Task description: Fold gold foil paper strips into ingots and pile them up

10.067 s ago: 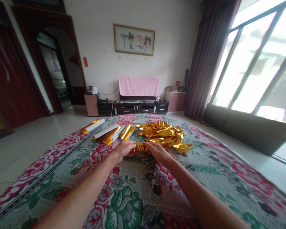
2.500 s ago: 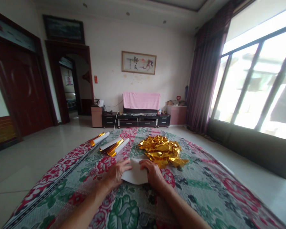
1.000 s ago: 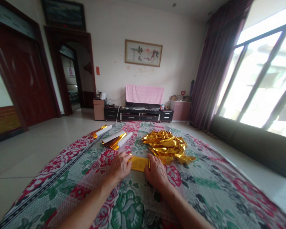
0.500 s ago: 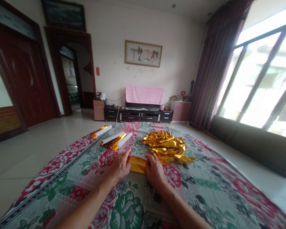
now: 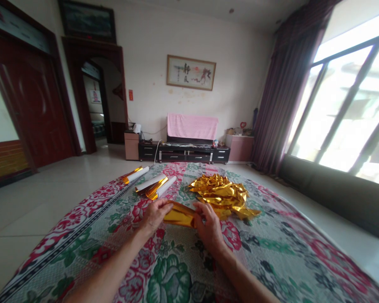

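A shiny piece of gold foil paper [image 5: 180,216] is stretched between my two hands, just above the flowered cloth. My left hand [image 5: 153,216] pinches its left end between thumb and fingers. At the right end, my right hand [image 5: 208,223] grips the paper with curled fingers, and the edge there looks rolled or folded over. Just beyond my right hand lies a heap of folded gold foil pieces [image 5: 222,194]. Past my left hand rest curled gold sheets with white backs [image 5: 158,187].
The patterned cloth [image 5: 113,248] covers the surface before me. Another curled gold-and-white sheet [image 5: 135,174] lies at its far left. Beyond stand a low black cabinet [image 5: 189,155] and a pink cloth [image 5: 192,126]. A window [image 5: 344,101] is on the right.
My left hand has shifted slightly left, and more of the gold paper shows between the hands, now tilted. My right hand's fingers have curled at its end. The heap looks unchanged.
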The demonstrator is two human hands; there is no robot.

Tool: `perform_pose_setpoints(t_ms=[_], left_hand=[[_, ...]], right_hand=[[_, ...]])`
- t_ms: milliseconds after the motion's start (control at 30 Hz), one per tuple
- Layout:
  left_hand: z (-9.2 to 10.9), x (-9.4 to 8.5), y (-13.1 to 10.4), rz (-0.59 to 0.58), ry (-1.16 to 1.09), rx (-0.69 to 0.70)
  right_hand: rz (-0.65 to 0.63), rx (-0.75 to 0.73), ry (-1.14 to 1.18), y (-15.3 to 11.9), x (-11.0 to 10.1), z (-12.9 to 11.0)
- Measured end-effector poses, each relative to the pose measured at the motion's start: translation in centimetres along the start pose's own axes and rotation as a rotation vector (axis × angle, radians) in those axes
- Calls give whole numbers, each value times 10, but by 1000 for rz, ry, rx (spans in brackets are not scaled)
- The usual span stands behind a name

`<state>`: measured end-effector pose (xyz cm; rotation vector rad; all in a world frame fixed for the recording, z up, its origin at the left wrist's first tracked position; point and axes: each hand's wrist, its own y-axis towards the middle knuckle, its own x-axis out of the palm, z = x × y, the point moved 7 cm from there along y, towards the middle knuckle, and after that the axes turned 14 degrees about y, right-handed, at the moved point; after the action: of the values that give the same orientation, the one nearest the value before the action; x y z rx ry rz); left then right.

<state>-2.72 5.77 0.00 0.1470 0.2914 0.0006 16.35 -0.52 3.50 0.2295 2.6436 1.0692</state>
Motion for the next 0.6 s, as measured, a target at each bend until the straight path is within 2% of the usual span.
perform_pose_setpoints(t_ms=[133,300,433,600], left_hand=[[8,1,-6,-38,-147,-39],[11,3,-8,-49,-201,-50],[12,5,-8,-76,-195,-32],[13,2,-9,-48,-133,-13]], right_hand=[[13,173,153,-2,1,19],[31,374,242,-5,1,37],[67,424,296,-3,-2,35],[114,419,345,-3,-6,27]])
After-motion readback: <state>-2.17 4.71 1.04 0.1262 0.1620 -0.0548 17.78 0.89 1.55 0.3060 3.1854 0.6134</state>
